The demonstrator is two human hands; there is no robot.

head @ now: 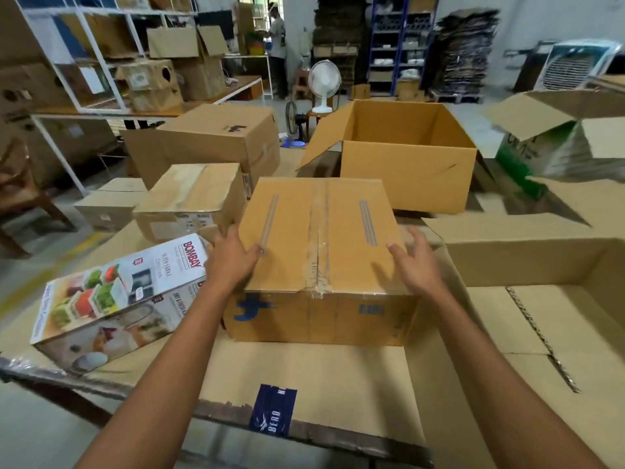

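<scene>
Smack in the middle of the table [304, 374], which is covered in flattened cardboard, sits the taped box [318, 231]. It's closed up, with clear tape running down the centre seam, and its blue-marked front faces the camera.

Both hands are on its near top corners. The left hand [233, 258] has its thumb lying on the lid and its fingers wrapped down over the left side, so it's got a proper hold on that edge. The right hand [414, 262] mirrors it on the right edge, thumb on top and fingers spread round the side. It's a bit blurred, but it looks clamped on too.

Just left of the box, touching or nearly touching the left wrist, a printed Bombay carton [115, 299] lies tilted on its side. Behind that is a smaller taped carton [192, 198], with a big closed carton [220, 137] further back. Directly behind the taped box stands an open empty carton [406, 170] with its flaps up. To the right is another open carton [541, 299], which is cut off by the frame. A strip of blue tape [273, 411] is stuck on the table's near edge, and a white fan [324, 83] stands way back on the floor.
</scene>
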